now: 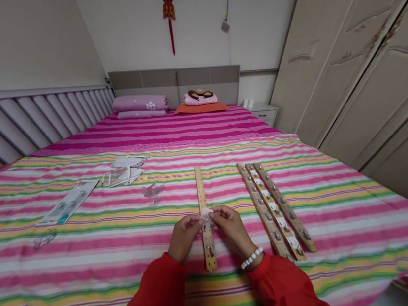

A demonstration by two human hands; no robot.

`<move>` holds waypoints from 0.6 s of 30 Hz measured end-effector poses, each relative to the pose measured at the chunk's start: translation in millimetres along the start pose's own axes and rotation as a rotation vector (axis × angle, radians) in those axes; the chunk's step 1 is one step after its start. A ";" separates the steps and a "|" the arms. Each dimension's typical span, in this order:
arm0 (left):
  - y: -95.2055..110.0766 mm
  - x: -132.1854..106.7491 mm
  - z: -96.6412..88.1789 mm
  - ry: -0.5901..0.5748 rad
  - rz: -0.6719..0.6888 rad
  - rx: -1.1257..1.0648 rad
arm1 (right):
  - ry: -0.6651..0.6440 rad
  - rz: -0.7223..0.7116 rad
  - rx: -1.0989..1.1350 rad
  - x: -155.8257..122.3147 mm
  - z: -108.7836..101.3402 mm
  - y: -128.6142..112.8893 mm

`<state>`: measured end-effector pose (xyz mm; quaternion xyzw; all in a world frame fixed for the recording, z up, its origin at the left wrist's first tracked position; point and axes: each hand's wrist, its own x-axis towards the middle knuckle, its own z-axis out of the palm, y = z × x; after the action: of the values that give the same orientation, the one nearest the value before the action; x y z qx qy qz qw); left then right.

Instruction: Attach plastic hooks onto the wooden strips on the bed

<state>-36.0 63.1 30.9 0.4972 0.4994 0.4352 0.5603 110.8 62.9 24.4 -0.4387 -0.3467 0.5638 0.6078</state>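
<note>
A long perforated wooden strip lies lengthwise on the striped bedspread in front of me. My left hand and my right hand meet over its near half, fingers pinched together on a small pale piece held just above the strip. A couple of small metal clips sit on the strip near its close end. Both arms wear red sleeves; a white bead bracelet circles the right wrist.
Three more wooden strips with clips and white pieces lie side by side to the right. To the left are opened packets, a long card package and clear plastic bits. Pillows lie at the headboard; a wardrobe stands right.
</note>
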 end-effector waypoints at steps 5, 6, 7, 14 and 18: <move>-6.6 3.5 4.6 0.013 0.034 -0.004 | 0.016 0.036 0.012 2.7 0.2 12.6; -7.8 5.2 4.4 0.025 0.060 0.026 | 0.019 0.038 -0.005 4.4 -0.1 13.9; -9.3 6.9 4.0 0.037 0.081 0.062 | 0.023 0.034 -0.027 6.1 -0.4 15.0; -24.1 14.3 1.7 0.069 0.043 0.156 | 0.052 -0.025 -0.126 14.8 -3.4 26.2; -28.7 16.8 0.9 0.083 0.056 0.192 | 0.075 -0.027 -0.112 17.6 -6.0 33.6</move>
<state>-33.3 75.9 0.3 0.5440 0.5473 0.4212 0.4765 105.7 78.8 -10.2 -0.4880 -0.3606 0.5185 0.6024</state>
